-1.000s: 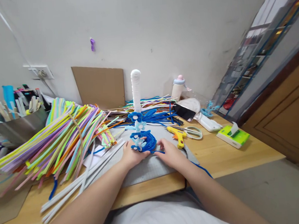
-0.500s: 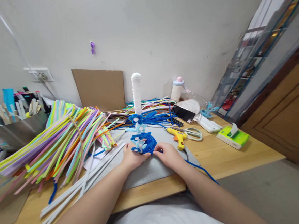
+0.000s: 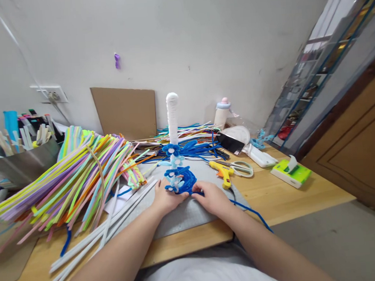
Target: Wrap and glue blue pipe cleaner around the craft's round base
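Observation:
A white fuzzy column (image 3: 172, 118) stands upright, with blue and light-blue pipe-cleaner flowers (image 3: 172, 150) up its front. At its foot is a dark blue coil of pipe cleaner (image 3: 188, 181), wound into a round disc. My left hand (image 3: 166, 199) is closed on the coil's near left side, its thumb pointing right and its other fingers partly hidden behind the flowers. At the coil's near right edge my right hand (image 3: 210, 195) pinches a blue pipe cleaner (image 3: 198, 193). A blue strand (image 3: 255, 213) runs out to the right past my right wrist.
A grey cutting mat (image 3: 174, 227) lies under the work. Left are a bundle of coloured pipe cleaners (image 3: 81, 178) and loose white ones (image 3: 116, 222). To the right are a yellow glue gun (image 3: 224, 173), scissors (image 3: 243, 169) and a tissue pack (image 3: 291, 174).
Both hands keep almost the same places at the coil. The right fingers have shifted very slightly along its edge, and the view has tilted a little.

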Demonstrator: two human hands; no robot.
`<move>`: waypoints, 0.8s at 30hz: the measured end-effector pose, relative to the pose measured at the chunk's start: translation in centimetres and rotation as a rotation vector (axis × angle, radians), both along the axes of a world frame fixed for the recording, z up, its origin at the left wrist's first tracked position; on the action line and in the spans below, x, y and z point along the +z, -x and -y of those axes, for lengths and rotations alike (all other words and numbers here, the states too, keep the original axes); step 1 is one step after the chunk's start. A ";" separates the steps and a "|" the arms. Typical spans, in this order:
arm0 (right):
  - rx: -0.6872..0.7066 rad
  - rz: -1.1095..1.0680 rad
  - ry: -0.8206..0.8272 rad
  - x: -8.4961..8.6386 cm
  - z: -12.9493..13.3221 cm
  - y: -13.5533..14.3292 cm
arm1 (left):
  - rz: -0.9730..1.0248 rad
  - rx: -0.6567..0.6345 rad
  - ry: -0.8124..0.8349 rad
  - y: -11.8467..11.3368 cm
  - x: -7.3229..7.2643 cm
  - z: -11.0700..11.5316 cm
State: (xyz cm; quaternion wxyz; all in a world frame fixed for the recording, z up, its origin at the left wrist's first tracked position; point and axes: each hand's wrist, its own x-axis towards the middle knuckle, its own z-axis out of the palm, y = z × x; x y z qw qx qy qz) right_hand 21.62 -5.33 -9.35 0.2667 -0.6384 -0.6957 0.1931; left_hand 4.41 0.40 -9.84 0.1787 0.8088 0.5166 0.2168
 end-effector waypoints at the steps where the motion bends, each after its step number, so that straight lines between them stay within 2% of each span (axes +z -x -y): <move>1: 0.021 0.006 -0.008 0.0 0.1 0.1 | -0.005 0.001 0.000 0.0 0.0 0.0; 4: 0.034 0.030 -0.031 -0.1 0.1 0.5 | 0.001 0.004 -0.010 0.1 -0.2 0.0; 11: -0.036 0.105 -0.101 0.0 0.4 0.8 | 0.014 0.010 -0.011 0.1 -0.4 -0.1; 19: -0.091 -0.135 0.024 -0.7 -0.7 0.2 | 0.004 0.011 -0.005 -0.1 0.3 0.3; 24: -0.102 -0.199 0.088 -1.5 -1.6 -0.3 | 0.009 0.023 0.006 0.0 0.6 0.5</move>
